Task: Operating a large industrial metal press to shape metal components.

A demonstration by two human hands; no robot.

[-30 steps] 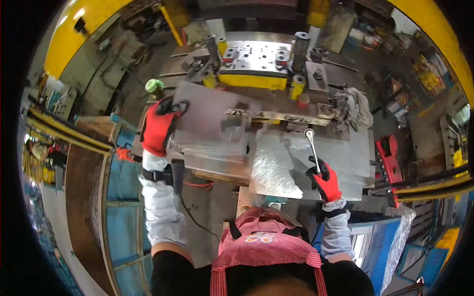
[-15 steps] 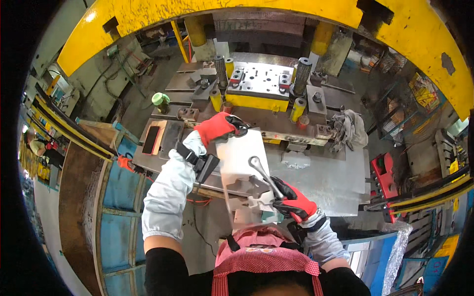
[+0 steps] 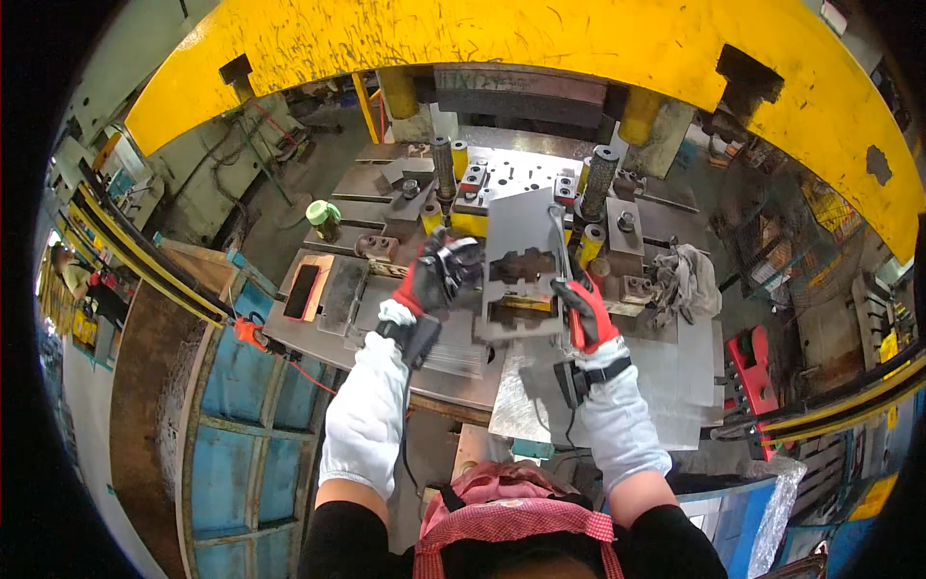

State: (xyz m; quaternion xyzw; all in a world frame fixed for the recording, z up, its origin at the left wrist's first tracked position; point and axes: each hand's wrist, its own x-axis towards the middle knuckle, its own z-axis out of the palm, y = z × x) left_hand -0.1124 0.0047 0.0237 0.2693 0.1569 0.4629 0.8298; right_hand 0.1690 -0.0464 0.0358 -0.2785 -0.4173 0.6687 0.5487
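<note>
My right hand [image 3: 586, 314], in a red and black glove, is closed at the right edge of a thin metal sheet [image 3: 518, 220] with shaped cut-outs in its lower part. A long-handled wrench [image 3: 558, 224] runs up along that edge from the same hand. To the left of the sheet, apart from it, is my left hand [image 3: 446, 272] in a matching glove. Its fingers are smeared by motion. Beyond the sheet lies a die set [image 3: 511, 174] with a drilled steel plate and dark guide posts, partly hidden by the sheet.
Flat sheets [image 3: 656, 386] cover the bench at right, near a grey rag [image 3: 687, 275]. At left are a phone [image 3: 302, 291] and a green-lidded bottle [image 3: 325, 217]. A yellow press frame [image 3: 463, 34] arches overhead. Red tool rack [image 3: 752, 376] stands right; blue frame [image 3: 231, 386] left.
The metal sheet has moved up and away from my body, toward the die set, with the wrench and my right hand. My left hand has come off the sheet and lowered.
</note>
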